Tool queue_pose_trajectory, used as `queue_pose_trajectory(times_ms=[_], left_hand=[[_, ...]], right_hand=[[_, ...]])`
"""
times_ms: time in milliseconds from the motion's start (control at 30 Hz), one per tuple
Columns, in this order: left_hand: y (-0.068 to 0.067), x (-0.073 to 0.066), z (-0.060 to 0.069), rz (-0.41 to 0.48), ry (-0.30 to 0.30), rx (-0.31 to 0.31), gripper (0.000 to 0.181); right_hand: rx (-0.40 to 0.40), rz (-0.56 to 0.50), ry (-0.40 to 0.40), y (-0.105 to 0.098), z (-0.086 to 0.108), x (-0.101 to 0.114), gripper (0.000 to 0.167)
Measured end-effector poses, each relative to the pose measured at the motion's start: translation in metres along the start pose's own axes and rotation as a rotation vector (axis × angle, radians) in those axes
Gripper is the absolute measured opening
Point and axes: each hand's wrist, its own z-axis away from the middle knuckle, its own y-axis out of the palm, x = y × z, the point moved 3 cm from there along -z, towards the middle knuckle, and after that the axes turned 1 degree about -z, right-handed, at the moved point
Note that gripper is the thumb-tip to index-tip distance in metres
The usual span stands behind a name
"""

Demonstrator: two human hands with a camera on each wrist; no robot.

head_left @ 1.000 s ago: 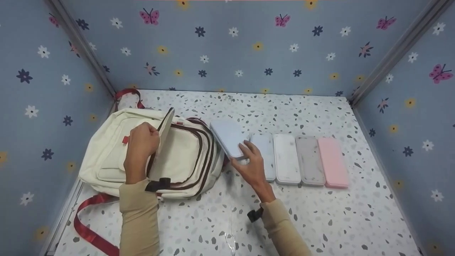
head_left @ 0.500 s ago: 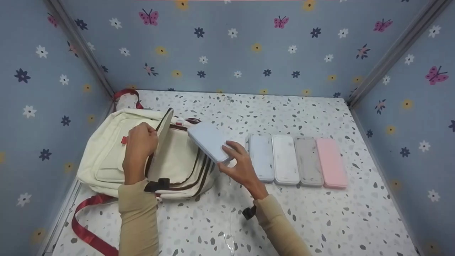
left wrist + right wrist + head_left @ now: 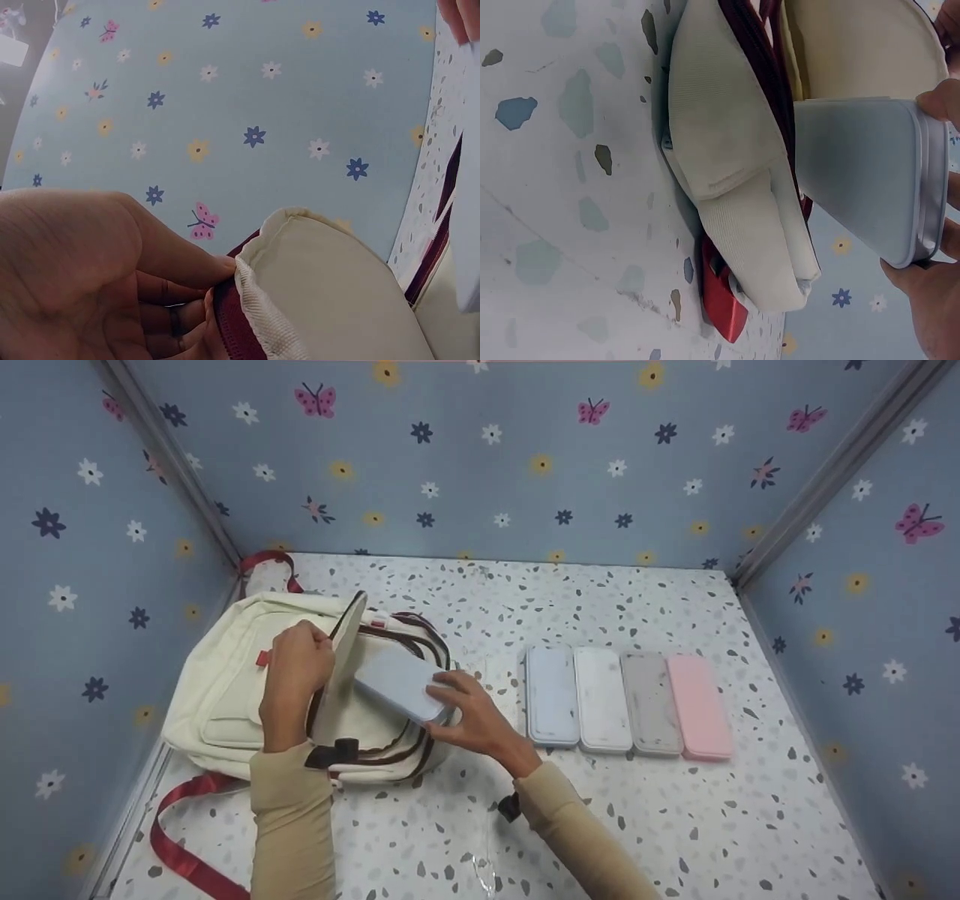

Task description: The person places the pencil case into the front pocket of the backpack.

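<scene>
A cream backpack with dark red zips lies on the left of the table, its front flap lifted. My left hand pinches the edge of that flap; in the left wrist view the thumb presses on the zipped rim. My right hand holds a pale blue case by its near end, tilted over the opened pocket. In the right wrist view the far end of the case reaches into the bag's opening and is partly hidden by it.
To the right stand several similar cases in a row: a light blue case, a white case, a grey case and a pink case. A red strap trails in front of the bag. Flowered panels enclose the table.
My right hand has carried the pale blue case leftward, from beside the backpack to over its opened pocket. The left hand has stayed on the flap.
</scene>
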Motion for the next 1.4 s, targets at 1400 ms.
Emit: queue_pose_trajectory(times_ms=[1400], left_hand=[[0.003,0.003,-0.001,-0.005,0.035,-0.039,0.020]], right_hand=[[0.221,-0.055,0.294,0.037,-0.043,-0.015,0.082]])
